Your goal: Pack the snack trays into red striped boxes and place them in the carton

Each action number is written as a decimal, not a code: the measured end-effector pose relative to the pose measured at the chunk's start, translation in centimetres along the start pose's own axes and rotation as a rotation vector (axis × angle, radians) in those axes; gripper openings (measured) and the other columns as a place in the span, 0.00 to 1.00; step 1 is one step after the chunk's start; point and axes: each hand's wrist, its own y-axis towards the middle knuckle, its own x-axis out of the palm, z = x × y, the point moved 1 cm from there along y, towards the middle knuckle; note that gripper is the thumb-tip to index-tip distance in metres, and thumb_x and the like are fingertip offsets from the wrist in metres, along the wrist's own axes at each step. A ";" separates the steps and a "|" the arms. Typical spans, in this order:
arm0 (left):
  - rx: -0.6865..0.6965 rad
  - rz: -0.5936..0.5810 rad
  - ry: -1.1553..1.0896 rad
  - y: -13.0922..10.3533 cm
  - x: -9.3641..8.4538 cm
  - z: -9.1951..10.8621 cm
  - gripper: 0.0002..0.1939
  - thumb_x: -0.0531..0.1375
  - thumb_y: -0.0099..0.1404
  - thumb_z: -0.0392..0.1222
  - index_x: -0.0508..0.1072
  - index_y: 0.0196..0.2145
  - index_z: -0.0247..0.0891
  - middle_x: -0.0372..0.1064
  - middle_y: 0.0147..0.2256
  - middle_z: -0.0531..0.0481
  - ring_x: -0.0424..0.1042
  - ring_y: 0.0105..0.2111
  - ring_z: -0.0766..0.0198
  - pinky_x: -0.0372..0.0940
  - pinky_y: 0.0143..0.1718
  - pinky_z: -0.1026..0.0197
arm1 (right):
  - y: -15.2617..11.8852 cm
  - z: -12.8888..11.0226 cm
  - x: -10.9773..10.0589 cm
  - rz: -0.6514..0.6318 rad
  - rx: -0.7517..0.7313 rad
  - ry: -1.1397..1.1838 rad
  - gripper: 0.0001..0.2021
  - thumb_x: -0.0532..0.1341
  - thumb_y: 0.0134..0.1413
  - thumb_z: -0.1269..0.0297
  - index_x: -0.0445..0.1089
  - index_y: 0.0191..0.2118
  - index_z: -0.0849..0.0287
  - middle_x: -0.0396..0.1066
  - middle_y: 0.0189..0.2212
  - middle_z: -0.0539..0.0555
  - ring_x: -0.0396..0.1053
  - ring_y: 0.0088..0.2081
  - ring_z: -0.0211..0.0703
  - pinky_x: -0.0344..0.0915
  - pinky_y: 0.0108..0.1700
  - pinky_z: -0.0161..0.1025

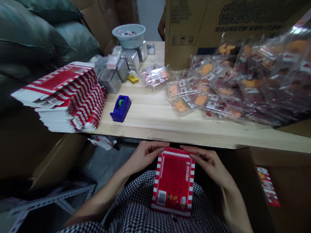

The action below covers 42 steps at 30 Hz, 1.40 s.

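Note:
A red box (174,179) with white-striped sides, a barcode and small printed pictures rests against my lap, below the table's front edge. My left hand (148,154) grips its upper left corner between thumb and fingers. At the upper right corner, my right hand (204,160) pinches the same box, thumb on the printed face and fingers along the top edge. What lies behind the box is hidden. A blue tape dispenser (121,109) with a green core stands on the table, ahead of my left hand.
Flat red-and-white cartons (73,95) are stacked at the table's left. Clear packets (201,87) with orange pieces pile up at right, before a large cardboard box (189,29). A white basin (129,35) tops clear cases. An open carton (296,178) sits lower right.

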 end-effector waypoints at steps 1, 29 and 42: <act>0.002 0.003 -0.015 0.0 0.0 -0.1 0.15 0.62 0.68 0.47 0.80 0.50 0.43 0.78 0.51 0.45 0.77 0.51 0.54 0.67 0.57 0.49 | 0.0 0.1 0.1 0.006 0.010 0.023 0.13 0.64 0.62 0.54 0.79 0.50 0.46 0.76 0.55 0.53 0.73 0.57 0.53 0.64 0.63 0.54; 0.150 0.082 -0.343 -1.7 1.7 -1.2 0.14 0.64 0.67 0.46 0.80 0.45 0.34 0.79 0.46 0.41 0.77 0.45 0.56 0.70 0.49 0.57 | -1.8 -2.0 4.8 0.346 0.002 0.070 0.14 0.71 0.52 0.51 0.80 0.36 0.56 0.80 0.48 0.60 0.77 0.47 0.53 0.72 0.48 0.45; 0.043 0.103 -0.330 -2.1 0.9 -0.4 0.13 0.65 0.66 0.46 0.80 0.43 0.36 0.78 0.50 0.41 0.77 0.48 0.54 0.70 0.51 0.56 | -2.1 -2.4 3.9 0.245 0.026 0.096 0.12 0.68 0.57 0.55 0.80 0.45 0.52 0.80 0.49 0.56 0.78 0.44 0.47 0.72 0.47 0.44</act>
